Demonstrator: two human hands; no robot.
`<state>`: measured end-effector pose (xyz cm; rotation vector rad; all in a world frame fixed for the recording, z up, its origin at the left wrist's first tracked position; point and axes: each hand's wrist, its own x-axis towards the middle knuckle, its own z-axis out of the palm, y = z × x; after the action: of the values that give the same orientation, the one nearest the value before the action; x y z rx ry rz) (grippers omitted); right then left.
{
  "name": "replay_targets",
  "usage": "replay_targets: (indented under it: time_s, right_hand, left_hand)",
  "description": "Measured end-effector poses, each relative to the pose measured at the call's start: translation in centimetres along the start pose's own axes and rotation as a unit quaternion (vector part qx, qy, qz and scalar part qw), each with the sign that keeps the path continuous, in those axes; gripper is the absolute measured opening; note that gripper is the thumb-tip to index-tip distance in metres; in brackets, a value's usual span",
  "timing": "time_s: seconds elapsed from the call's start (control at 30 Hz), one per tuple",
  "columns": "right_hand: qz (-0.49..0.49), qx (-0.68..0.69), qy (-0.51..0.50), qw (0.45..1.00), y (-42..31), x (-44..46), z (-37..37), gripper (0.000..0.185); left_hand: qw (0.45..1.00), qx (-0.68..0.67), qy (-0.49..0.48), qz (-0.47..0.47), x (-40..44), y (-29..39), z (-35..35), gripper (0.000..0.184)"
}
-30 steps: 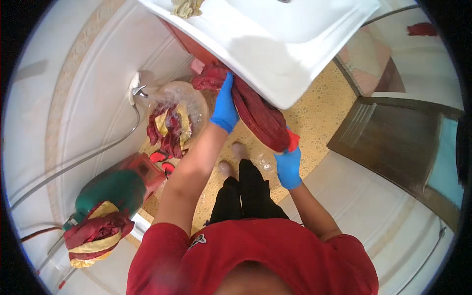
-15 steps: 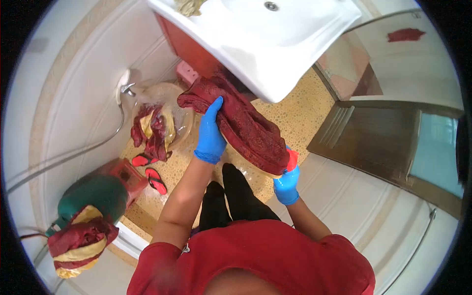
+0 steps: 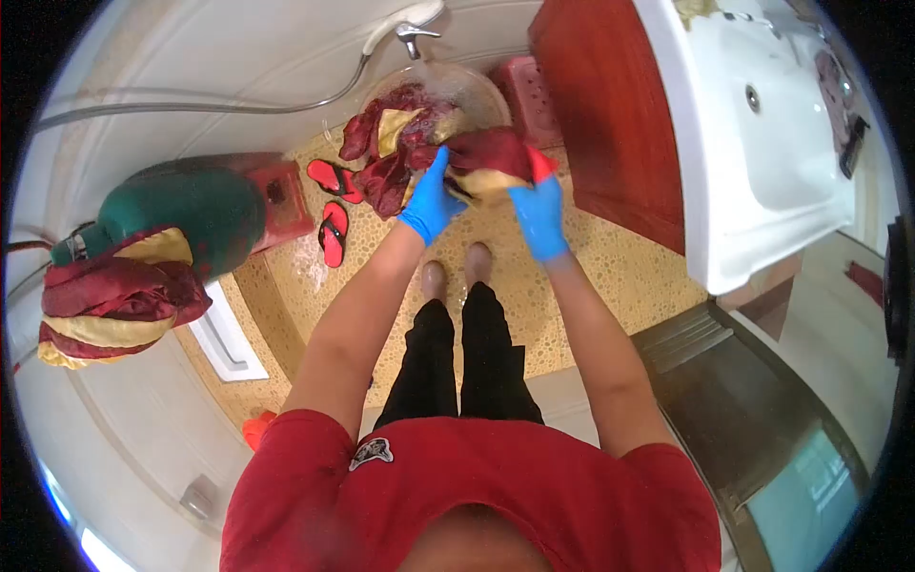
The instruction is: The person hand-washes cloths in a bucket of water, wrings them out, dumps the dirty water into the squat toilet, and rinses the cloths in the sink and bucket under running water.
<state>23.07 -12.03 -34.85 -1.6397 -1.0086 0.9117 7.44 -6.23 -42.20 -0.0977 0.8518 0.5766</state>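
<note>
Closed with thumb over and fingers under, the blue-gloved left hand (image 3: 431, 202), on one side of a soft maroon-and-yellow cloth (image 3: 488, 149). At the other end, fingers drawn in tight, the blue-gloved right hand (image 3: 540, 217), gripping that same cloth and, apparently, a small bright red piece (image 3: 541, 165) of material too small to tell. Cloth stretched between both hands, at the near side of a round translucent tub (image 3: 498, 88). Possible slip there: wet, heavy fabric against smooth gloves, with a drop onto the yellow pebble-patterned floor (image 3: 591, 315) as the likely result. Red piece also easy to lose from a shifting grip.

Just beyond, a crumpled maroon-and-yellow pile (image 3: 381, 148) in the tub, partly hanging over the rim. Impossible to see any join between pile and held cloth; in case of a tangle, a hard pull could drag more over the edge. Above it, a chrome tap (image 3: 416, 38), apparently running: risk of splashing or overflow.

Lower down, grey-brown boots (image 3: 434, 279) on a floor with wet-looking shine, hence a chance of skidding. To the left, red-and-black flip-flops (image 3: 332, 234), easy to trip over. Farther left, a maroon-and-yellow bundle (image 3: 114, 305) against a rounded green tank (image 3: 181, 217), liable to slide if knocked.
</note>
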Motion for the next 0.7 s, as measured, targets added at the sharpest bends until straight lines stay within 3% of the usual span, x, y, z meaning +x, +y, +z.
replay_targets:
  time_s: [0.03,0.07,0.1,0.13,0.17,0.23,0.27,0.43,0.5,0.57,0.63,0.7]
  right_hand:
    - [-0.026,-0.056,-0.008,0.998,3.3,1.5,1.9,0.054]
    - [-0.028,-0.054,-0.014,0.998,5.5,3.2,3.6,0.054]
    - [-0.103,-0.131,-0.047,0.985,7.5,4.5,5.1,0.054]
    - [-0.176,-0.207,-0.079,0.959,9.1,5.6,6.6,0.055]
    - [-0.175,-0.205,-0.083,0.959,10.3,6.5,7.9,0.055]
    - [-0.161,-0.421,-0.165,0.877,12.7,7.3,10.5,0.053]
    - [-0.184,-0.503,-0.244,0.809,11.9,7.4,10.9,0.053]
    - [-0.159,-0.553,-0.319,0.753,15.8,9.2,12.7,0.061]
    - [-0.182,-0.565,-0.318,0.739,16.0,10.3,12.8,0.060]
    - [-0.211,-0.559,-0.326,0.733,17.4,10.7,13.2,0.059]
    - [-0.176,-0.471,-0.209,0.839,23.4,11.3,15.3,0.052]
    - [-0.149,-0.472,-0.186,0.849,22.1,11.4,15.5,0.047]
  left_hand:
    - [1.000,-0.004,0.003,0.005,0.9,0.1,-2.4,0.063]
    - [0.931,0.297,0.127,0.171,1.7,0.1,-4.6,0.068]
    - [0.732,0.559,0.236,0.310,2.0,0.1,-5.9,0.074]
    - [0.584,0.679,0.273,0.352,1.0,0.7,-5.5,0.086]
    - [0.584,0.678,0.277,0.350,0.8,1.7,-5.2,0.086]
    - [0.320,0.859,0.234,0.324,0.8,3.2,-5.8,0.093]
    - [0.285,0.883,0.221,0.299,1.8,4.0,-6.4,0.096]
    - [0.251,0.927,0.210,0.182,5.8,5.2,-8.4,0.096]
    - [0.222,0.930,0.222,0.189,8.0,5.0,-10.2,0.093]
    - [0.235,0.932,0.216,0.173,8.9,5.3,-10.7,0.091]
    - [0.249,0.932,0.211,0.160,8.9,5.9,-10.0,0.089]
    - [0.276,0.940,0.174,0.098,9.0,6.5,-9.4,0.085]
